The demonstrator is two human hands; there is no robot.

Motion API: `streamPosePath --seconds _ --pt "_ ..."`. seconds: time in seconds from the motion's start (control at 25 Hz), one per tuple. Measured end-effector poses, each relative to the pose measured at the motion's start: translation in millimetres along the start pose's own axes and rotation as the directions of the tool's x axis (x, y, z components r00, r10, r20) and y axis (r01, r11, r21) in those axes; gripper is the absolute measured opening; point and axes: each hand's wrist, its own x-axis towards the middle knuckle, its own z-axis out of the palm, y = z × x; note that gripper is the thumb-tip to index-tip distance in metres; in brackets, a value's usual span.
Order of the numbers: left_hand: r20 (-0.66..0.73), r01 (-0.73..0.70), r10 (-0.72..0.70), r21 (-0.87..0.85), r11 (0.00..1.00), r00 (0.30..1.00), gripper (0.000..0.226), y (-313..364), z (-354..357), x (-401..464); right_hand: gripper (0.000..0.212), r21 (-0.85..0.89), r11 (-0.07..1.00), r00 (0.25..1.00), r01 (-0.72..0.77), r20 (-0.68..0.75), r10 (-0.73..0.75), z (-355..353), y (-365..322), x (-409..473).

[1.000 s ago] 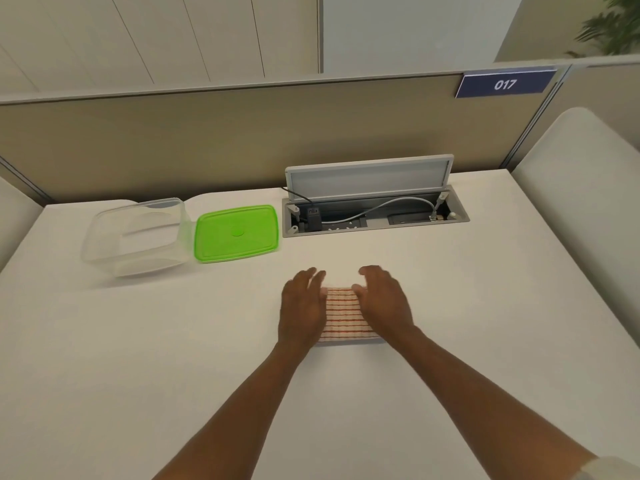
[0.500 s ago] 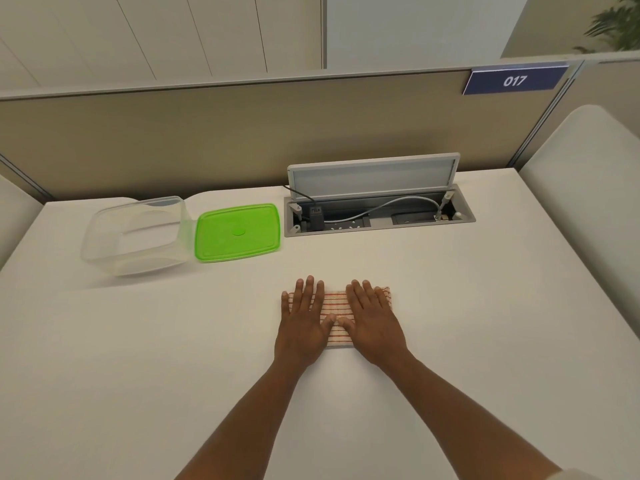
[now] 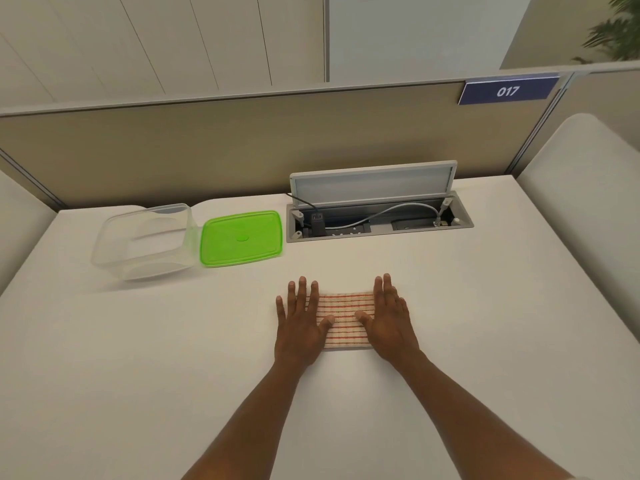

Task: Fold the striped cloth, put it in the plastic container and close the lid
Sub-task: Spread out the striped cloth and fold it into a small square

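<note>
i see my two hands lying flat, palms down and fingers spread, on the folded cloth (image 3: 346, 320) in the middle of the bench (image 3: 485, 341). the left hand (image 3: 299, 327) covers the cloth's left end, its fingers reaching past the far edge onto the bench; the right hand (image 3: 389, 322) covers the right end in the same way. neither hand grips anything: both are unclenched and pressing down, thumbs pointing inward toward each other over the striped middle, with a gap between them. the cloth is a small rectangle, white with thin red stripes running left to right, lying flat on the bench.

the container (image 3: 145, 240) stands at the far left of the bench, clear, uncovered, well apart from the cloth. the green lid (image 3: 242, 237) lies flat on the bench just to its right, its left edge touching or nearly touching the container wall; i cannot tell which.

to the right of the lid is a cable box (image 3: 381, 220) sunk in the bench, its flap (image 3: 372, 183) tilted up, with a grey cable (image 3: 398, 211) and a black plug (image 3: 317, 220) inside. behind the bench runs a beige partition (image 3: 207, 147) bearing a blue sign (image 3: 507, 90) that reads 017. a plant (image 3: 620, 32) shows blurred at the top right.
</note>
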Motion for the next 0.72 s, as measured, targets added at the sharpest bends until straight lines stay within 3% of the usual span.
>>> streamPosePath --seconds 0.12,0.28,0.48,0.72 --pt "-0.083 0.181 -0.187 -0.069 0.981 0.979 0.073 6 -9 -6 0.082 0.117 0.975 0.977 -0.190 -0.075 0.199 -11 -14 -1" --pt "-0.058 0.405 -0.402 0.055 0.912 0.914 0.058 14 -27 -10 0.069 -0.001 0.926 0.925 -0.378 -0.052 0.377 -23 -23 -3" --pt "0.117 0.580 -0.572 -0.039 0.814 0.812 0.051 19 -34 -12 0.052 0.142 0.877 0.888 -0.459 0.049 0.457 -30 -27 -9" --pt "0.259 0.664 -0.617 -0.174 0.727 0.743 0.046 10 -36 -7 0.063 0.296 0.803 0.855 -0.518 0.160 0.493 -37 -13 -6"
